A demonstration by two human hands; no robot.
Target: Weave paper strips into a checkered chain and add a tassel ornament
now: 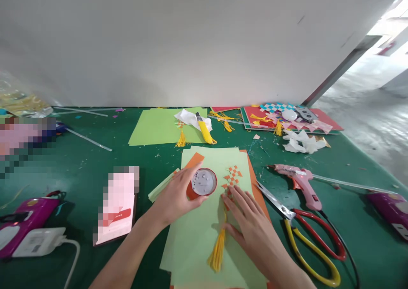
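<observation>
My left hand is wrapped round a small round tin with a red rim and a greyish top, over the light green paper sheets. Flat on the same sheets, my right hand has its fingers spread over the lower part of an orange and green woven paper piece. From that piece a yellow tassel hangs down toward me. An orange strip shows behind the tin, and orange paper sticks out under the sheets.
Red and yellow scissors and a pink glue gun lie at the right. A phone and a purple device are at the left. Behind are green paper, a yellow knife and crumpled tissue.
</observation>
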